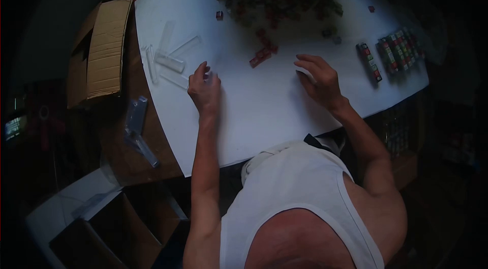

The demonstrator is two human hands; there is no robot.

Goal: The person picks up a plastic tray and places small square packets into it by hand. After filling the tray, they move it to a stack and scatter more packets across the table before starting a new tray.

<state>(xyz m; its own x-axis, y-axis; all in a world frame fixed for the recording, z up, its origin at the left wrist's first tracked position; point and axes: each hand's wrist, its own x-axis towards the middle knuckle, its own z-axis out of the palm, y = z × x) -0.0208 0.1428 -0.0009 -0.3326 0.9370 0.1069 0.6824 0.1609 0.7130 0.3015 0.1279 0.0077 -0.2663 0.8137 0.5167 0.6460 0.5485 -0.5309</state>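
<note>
My left hand hovers over the white sheet at the right end of several clear plastic cases. Its fingers are loosely bent, a little blurred, with a gap between thumb and forefinger. To the right, my right hand is held over the sheet, fingers curved and thumb apart, nothing visible between them. Ahead of and between both hands lies a short row of small red blocks. The large heap of small red and green pieces at the back is dark and hard to make out.
Filled rows of small blocks lie at the right, with one row apart. An open cardboard box stands at the left. More clear cases lie on the brown table below it. The white sheet covers the work surface.
</note>
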